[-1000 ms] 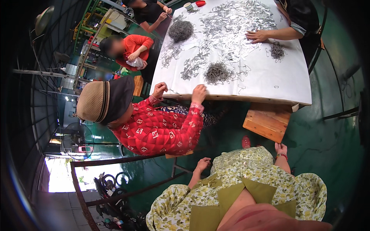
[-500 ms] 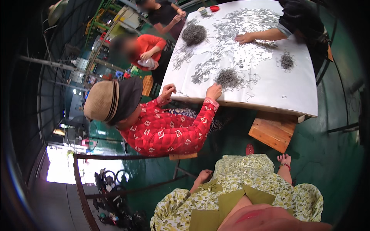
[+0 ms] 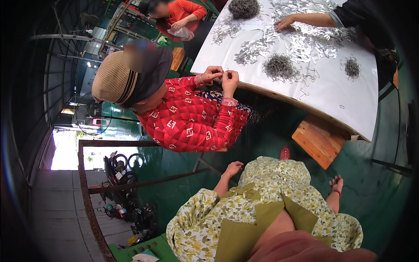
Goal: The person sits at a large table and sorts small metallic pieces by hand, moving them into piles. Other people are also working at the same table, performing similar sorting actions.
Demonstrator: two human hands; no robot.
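My left hand [image 3: 234,167] hangs beside my floral dress, its fingers loosely bent and nothing visible in them. On the other side, my right hand [image 3: 336,183] hangs with its fingers apart, a red bead bracelet [image 3: 335,191] at its wrist. Neither hand touches anything. Nearest to the right one is a wooden stool [image 3: 320,140] by the table. Ahead, a white-covered table [image 3: 345,107] bears flat silvery metal pieces [image 3: 305,48] and dark heaps of bent wire pieces [image 3: 279,66].
A person in a red patterned top [image 3: 192,118] and a hat sits at the table's near left, hands together. A person in orange [image 3: 185,15] holds a clear bag. A dark sleeve [image 3: 360,19] reaches in from the right. A metal frame [image 3: 126,143] and motorbikes [image 3: 122,183] stand left.
The table now lies higher and farther right in view. My left hand's fingers have loosened. The person in red has drawn both hands together, away from the wire heap.
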